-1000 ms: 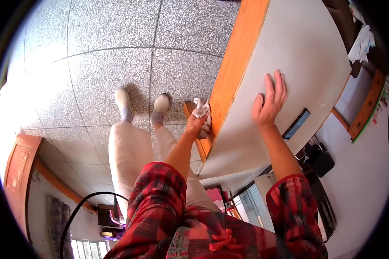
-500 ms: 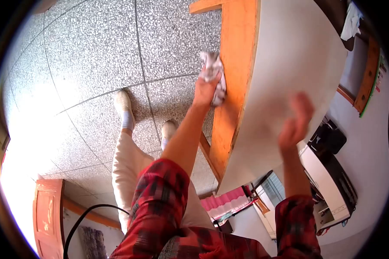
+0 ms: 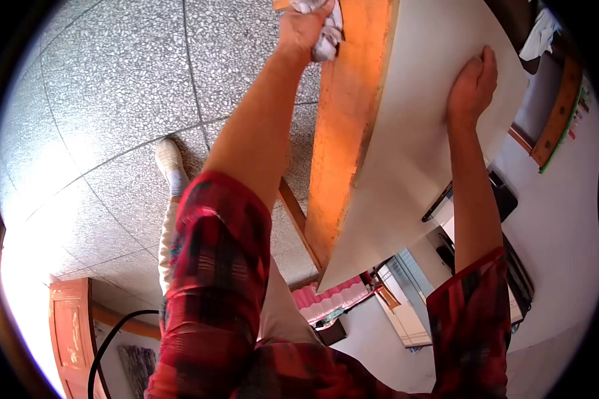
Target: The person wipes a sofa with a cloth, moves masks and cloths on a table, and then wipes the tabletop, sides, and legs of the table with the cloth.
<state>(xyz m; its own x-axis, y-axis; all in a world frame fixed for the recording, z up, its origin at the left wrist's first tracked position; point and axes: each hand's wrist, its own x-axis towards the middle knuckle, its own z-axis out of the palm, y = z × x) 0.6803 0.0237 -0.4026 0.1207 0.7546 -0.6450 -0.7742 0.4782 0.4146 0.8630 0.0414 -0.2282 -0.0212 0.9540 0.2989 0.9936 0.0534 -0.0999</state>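
My left hand point(image 3: 303, 30) grips a crumpled whitish cloth point(image 3: 328, 40) against the orange wooden side point(image 3: 346, 120) of a table, near the top of the view. Part of the cloth is hidden by my fingers. On the pale tabletop point(image 3: 412, 126), my right hand point(image 3: 472, 90) rests farther to the right with its fingers extended close together, and no object shows in it. A dark phone point(image 3: 437, 201) lies near the tabletop's edge, beside my right forearm and partly hidden by it.
Below the table side runs a wooden leg point(image 3: 299, 223). My shoe point(image 3: 169, 156) stands on the speckled floor point(image 3: 126, 86). A brown wooden panel point(image 3: 73, 326) is at the lower left, with a black cable point(image 3: 106, 346) beside it. White cloth point(image 3: 539, 36) hangs at the upper right.
My left hand has moved the cloth along the wooden side toward the top of the view. My right hand has shifted up and right over the tabletop. The view has shifted too.
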